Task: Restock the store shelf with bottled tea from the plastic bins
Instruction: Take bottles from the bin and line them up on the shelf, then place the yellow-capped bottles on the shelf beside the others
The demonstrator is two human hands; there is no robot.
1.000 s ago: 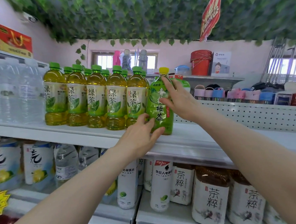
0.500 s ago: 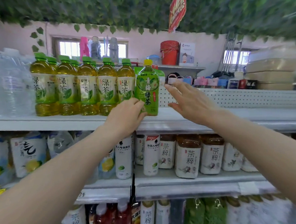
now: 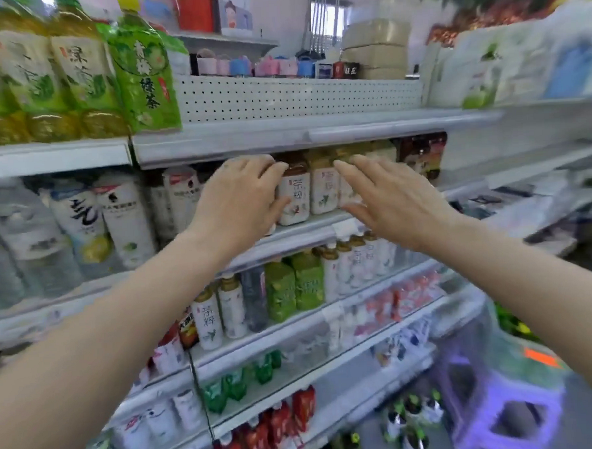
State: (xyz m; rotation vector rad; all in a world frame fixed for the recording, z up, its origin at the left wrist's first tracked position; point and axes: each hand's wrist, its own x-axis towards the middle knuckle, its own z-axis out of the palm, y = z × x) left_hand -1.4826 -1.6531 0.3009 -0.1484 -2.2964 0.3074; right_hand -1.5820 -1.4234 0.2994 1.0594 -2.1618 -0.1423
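The green tea bottle (image 3: 144, 65) with the yellow cap stands on the top shelf (image 3: 283, 135), at the right end of the row of amber green-tea bottles (image 3: 57, 82) and touching the last of them, so I judge that placement finished and myself between bottles. Both my hands are below that bottle now, in front of the second shelf down: my left hand (image 3: 241, 196) has its fingers loosely bent against a white-labelled tea bottle (image 3: 294, 193), touching its side rather than wrapping it as far as I can tell, and my right hand (image 3: 389, 198) is spread with straight fingers just to the right of it, holding nothing. No plastic bin shows clearly; a purple stool (image 3: 500, 416) and some small bottles on the floor lie far below the green bottle, lower right. The next move, I reckon, calls for turning down and away from the shelf to fetch another bottle, and then filling the bare stretch of top shelf to the right of the green one. A second ago both hands were up on that green bottle, steadying it; half a second ago my right hand had already let go, and now both have dropped a shelf lower.
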